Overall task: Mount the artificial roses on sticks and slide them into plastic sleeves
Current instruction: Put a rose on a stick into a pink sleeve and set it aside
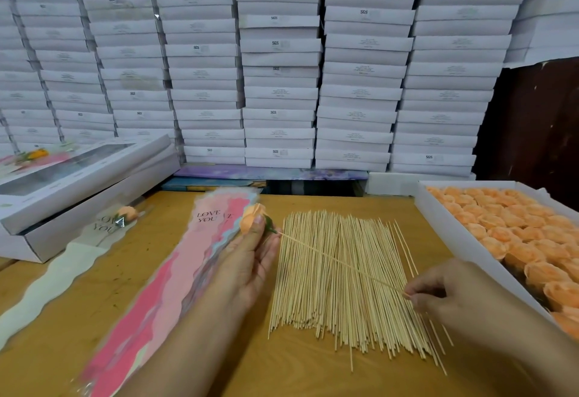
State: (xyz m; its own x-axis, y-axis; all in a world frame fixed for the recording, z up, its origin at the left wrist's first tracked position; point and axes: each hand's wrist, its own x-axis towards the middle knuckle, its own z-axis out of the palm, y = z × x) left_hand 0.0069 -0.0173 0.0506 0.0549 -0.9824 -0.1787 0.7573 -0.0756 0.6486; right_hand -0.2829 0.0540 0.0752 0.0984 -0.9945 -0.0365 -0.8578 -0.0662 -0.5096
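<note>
— Hands first: how do they sit?

— Left hand [250,255] reaches in from the bottom edge, forearm slanting up over the wooden table [78,296], palm turned up and to the right. Its fingers and thumb curl round an orange rose [252,219], the thumb pressed on the petals.

— And the other?

— Right hand [438,290] comes in from the lower right, knuckles up, wrist bent inward. Thumb and forefinger pinch the near end of a single stick [338,263]; the remaining fingers are loosely curled.

— Where does that stick run?

— Diagonally up and left, above the pile of sticks [344,287] spread on the table, and into the green base under the rose. So the rose sits on the far tip, held over the table between the pile and the stack of pink sleeves [175,271].

— What about those sleeves?

— They lie just left of the left forearm, printed "LOVE YOU". Further left lies a pale sleeve [56,271] with another rose [127,213] inside.

— More roses?

— Plenty, packed in a white tray [438,224] at the right, beyond the right hand. White boxes [282,67] are stacked high behind the table.
</note>
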